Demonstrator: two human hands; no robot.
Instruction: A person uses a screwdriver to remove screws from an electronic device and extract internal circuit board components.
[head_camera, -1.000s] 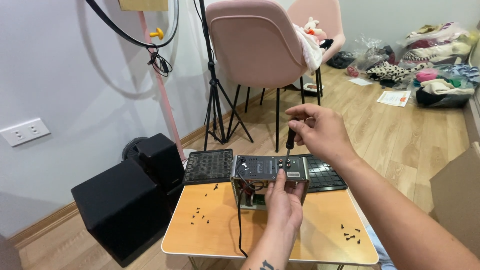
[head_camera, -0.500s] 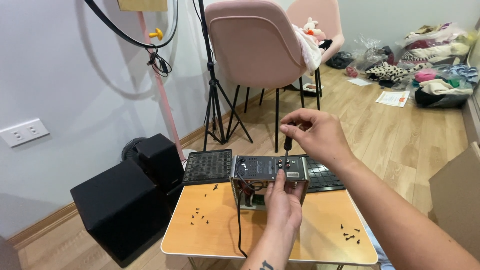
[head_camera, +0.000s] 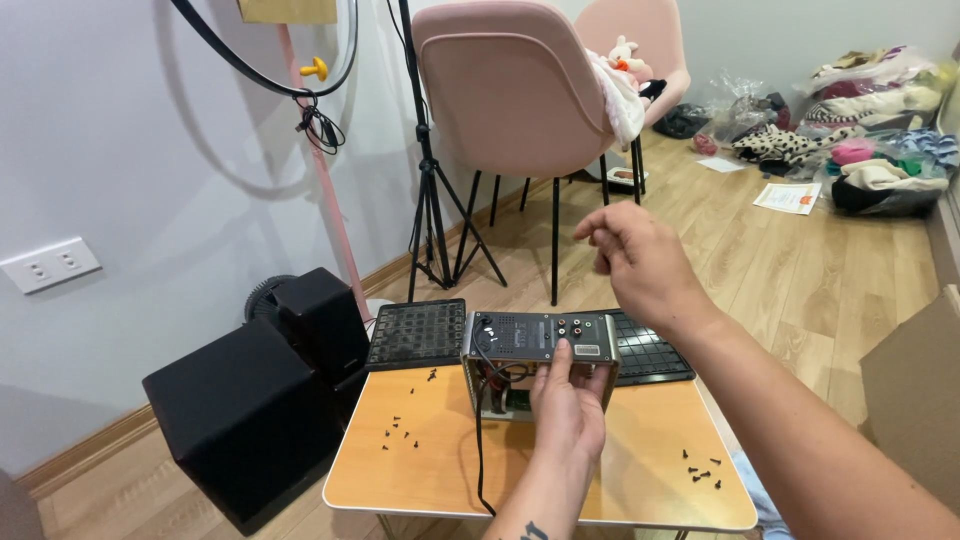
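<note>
Left hand: we see our left hand (head_camera: 568, 410) grasping the metal amplifier case (head_camera: 540, 350) from the near side, fingers pressed up against its dark back panel, thumb side hidden.
Right hand: our right hand (head_camera: 640, 262) hangs in the air above and just right of the case, touching nothing; fingers loosely curled and blurred, and we see nothing in them.
Amplifier case: it stands at the far middle of the small orange-topped table (head_camera: 450, 480), back panel facing us, with round sockets along the panel's top edge.
Inside the case: through the open underside we make out wires and a bit of green circuit board (head_camera: 503, 392); more than that we cannot tell.
Cable: a black cable (head_camera: 478, 450) drops from the case across the tabletop toward the near edge.
Grilles: two black perforated panels lie flat at the far edge, one left (head_camera: 417, 333) of the case and one right (head_camera: 645, 348), each just beside it.
Screws: small black screws lie loose on the tabletop, one scatter to the left (head_camera: 400, 435) and another at the right near corner (head_camera: 700, 470), well apart from each other.
Speakers: two black speaker boxes (head_camera: 245, 415) stand on the floor, against the table's left side.
Behind: a pink chair (head_camera: 510, 90) and a black tripod (head_camera: 435, 190) stand beyond the table.
</note>
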